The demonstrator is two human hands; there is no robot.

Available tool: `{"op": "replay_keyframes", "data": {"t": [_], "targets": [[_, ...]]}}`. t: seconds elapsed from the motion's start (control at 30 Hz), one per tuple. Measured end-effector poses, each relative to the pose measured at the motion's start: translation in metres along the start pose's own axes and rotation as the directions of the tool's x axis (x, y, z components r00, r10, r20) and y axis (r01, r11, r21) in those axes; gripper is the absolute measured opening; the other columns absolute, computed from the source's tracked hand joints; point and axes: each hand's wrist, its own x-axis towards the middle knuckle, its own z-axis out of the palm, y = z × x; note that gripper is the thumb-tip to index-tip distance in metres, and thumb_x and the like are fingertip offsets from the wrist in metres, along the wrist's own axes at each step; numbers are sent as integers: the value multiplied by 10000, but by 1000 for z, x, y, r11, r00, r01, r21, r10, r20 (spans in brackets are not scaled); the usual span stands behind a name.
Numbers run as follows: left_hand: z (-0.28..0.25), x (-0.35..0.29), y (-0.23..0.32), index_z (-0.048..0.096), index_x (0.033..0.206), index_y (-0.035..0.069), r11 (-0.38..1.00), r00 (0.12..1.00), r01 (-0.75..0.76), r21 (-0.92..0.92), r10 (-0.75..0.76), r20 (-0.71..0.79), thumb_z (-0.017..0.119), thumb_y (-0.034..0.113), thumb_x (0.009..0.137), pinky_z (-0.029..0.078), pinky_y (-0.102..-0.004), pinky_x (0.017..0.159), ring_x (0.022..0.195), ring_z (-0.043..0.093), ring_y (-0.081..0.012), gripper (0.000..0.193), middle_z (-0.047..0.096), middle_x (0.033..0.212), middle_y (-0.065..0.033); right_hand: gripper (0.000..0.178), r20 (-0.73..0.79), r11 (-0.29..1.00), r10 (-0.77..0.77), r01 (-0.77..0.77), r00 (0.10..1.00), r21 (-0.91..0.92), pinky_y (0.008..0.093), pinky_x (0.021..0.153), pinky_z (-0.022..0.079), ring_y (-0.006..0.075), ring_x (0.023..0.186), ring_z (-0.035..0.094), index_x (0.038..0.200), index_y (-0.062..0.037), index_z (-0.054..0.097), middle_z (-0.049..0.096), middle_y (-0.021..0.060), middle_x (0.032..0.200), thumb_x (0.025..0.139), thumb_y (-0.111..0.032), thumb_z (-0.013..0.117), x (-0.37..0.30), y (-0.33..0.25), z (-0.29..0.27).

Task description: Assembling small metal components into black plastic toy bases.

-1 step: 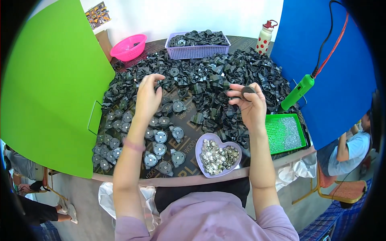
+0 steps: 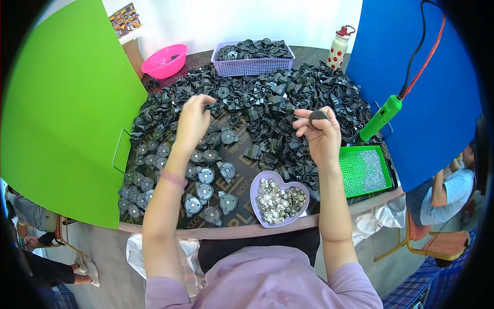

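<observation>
My right hand (image 2: 324,136) is raised over the right side of the pile, pinching a round black plastic disc (image 2: 318,117) between thumb and fingers; its other fingers stick out to the left. Over the left part of the heap of black plastic parts (image 2: 288,92) reaches my left hand (image 2: 193,122), its fingers bent forward and slightly blurred, with nothing visible in them. Below it, on the dark board, lie several black round assemblies with metal centres (image 2: 205,191). A purple heart-shaped bowl (image 2: 254,198) of small round metal pieces stands near the front edge.
A green tray (image 2: 355,172) of small silvery pieces sits at the right, with a green electric screwdriver (image 2: 381,118) hanging above it. Along the back are a pink basket (image 2: 163,64), a purple basket (image 2: 252,67) of black parts and a bottle (image 2: 337,51). Green (image 2: 72,103) and blue (image 2: 417,103) panels flank the table.
My left hand has shifted slightly to the right over the heap. My right hand still holds the disc, almost in the same place.
</observation>
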Motion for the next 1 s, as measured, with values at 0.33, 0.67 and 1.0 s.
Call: {"op": "replay_keyframes", "data": {"t": [0.33, 0.67, 1.0], "targets": [[111, 27, -16, 634, 965, 34, 889, 817, 121, 442, -341, 464, 716, 160, 668, 500, -404, 795, 918, 610, -333, 333, 622, 987, -187, 137, -93, 987, -17, 2, 996, -159, 202, 462, 315, 80, 563, 440, 993, -59, 491, 456, 15, 717, 865, -13, 472, -10, 12, 8], [11, 32, 27, 649, 941, -13, 853, 958, 265, -450, -182, 220, 681, 172, 768, 474, -225, 669, 699, 600, -115, 255, 650, 811, -70, 83, 481, 559, 166, 320, 861, -765, 295, 628, 436, 179, 694, 555, 850, -10, 599, 539, 60, 718, 819, -84, 580, -22, -7, 13], [-25, -49, 64, 411, 1246, 57, -97, 855, 483, -870, -160, 493, 594, 20, 813, 469, -240, 667, 769, 565, -132, 471, 548, 1031, -99, 94, 579, -7, 514, 678, 633, -735, 356, 617, 494, 244, 757, 585, 796, -56, 624, 554, 66, 763, 717, -106, 635, -71, 17, 7]]}}
